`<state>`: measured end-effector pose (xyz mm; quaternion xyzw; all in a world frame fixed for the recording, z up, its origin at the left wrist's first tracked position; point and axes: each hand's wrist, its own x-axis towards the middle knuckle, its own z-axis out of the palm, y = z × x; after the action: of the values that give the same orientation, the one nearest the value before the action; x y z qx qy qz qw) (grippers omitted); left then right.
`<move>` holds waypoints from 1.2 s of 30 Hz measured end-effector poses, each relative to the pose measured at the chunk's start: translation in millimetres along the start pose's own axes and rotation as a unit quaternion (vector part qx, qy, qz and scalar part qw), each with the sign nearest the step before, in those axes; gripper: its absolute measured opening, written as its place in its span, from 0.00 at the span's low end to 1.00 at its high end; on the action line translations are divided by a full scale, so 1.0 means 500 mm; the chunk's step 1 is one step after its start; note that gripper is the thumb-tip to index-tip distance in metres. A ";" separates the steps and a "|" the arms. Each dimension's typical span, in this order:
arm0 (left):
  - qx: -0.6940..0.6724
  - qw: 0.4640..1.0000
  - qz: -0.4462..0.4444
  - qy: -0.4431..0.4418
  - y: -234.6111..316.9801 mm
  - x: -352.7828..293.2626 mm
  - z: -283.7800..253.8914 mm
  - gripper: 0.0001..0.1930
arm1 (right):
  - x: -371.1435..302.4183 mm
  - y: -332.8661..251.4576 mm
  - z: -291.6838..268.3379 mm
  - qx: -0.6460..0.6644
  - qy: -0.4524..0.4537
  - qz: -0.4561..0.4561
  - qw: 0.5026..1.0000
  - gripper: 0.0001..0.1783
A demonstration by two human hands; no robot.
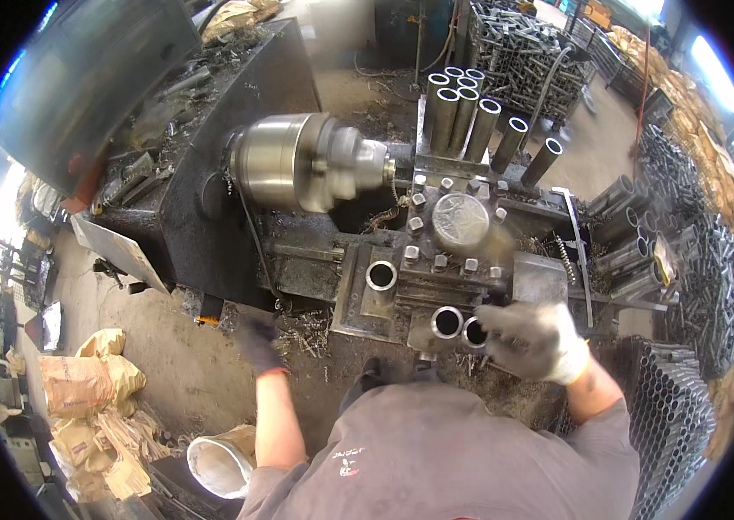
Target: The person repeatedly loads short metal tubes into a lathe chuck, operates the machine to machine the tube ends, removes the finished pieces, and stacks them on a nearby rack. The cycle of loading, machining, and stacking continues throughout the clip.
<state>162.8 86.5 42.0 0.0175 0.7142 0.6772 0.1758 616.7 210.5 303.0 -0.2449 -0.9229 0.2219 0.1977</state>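
Note:
My right hand (530,340), in a dark work glove with a pale cuff, is beside an upright steel tube (474,333) at the lathe's near side. Its fingers overlap the tube's rim; blur hides whether they grip it. Another steel tube (446,322) stands just left of that one, and a third tube (381,276) is on the carriage further left. My left hand (256,341), in a dark glove, hangs low left of the carriage, smeared by motion. The lathe chuck (284,163) looks blurred at its jaw end, with the tool post (460,220) to its right.
Several steel tubes (466,117) stand behind the tool post. More tubes (631,238) lean at the right, near a stack of tubes (666,416). Curled metal chips (304,334) litter the floor. Paper sacks (94,381) and a white bucket (218,464) are at lower left.

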 end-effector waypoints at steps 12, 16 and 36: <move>-0.257 0.909 -0.159 -0.289 -0.085 0.367 -0.302 0.19 | 0.510 0.194 0.019 -0.038 -0.308 0.222 0.924 0.29; -0.260 0.928 -0.190 -0.188 -0.123 0.287 -0.290 0.21 | 0.593 0.307 0.106 0.070 -0.437 0.263 0.857 0.30; 0.374 0.724 0.231 -0.532 0.153 -0.053 0.210 0.18 | 0.595 0.319 0.102 -0.006 -0.252 0.358 0.899 0.39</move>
<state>200.1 186.6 120.4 0.6036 0.6726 0.2542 0.3444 412.3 479.9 256.4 -0.4960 -0.7932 0.3260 -0.1359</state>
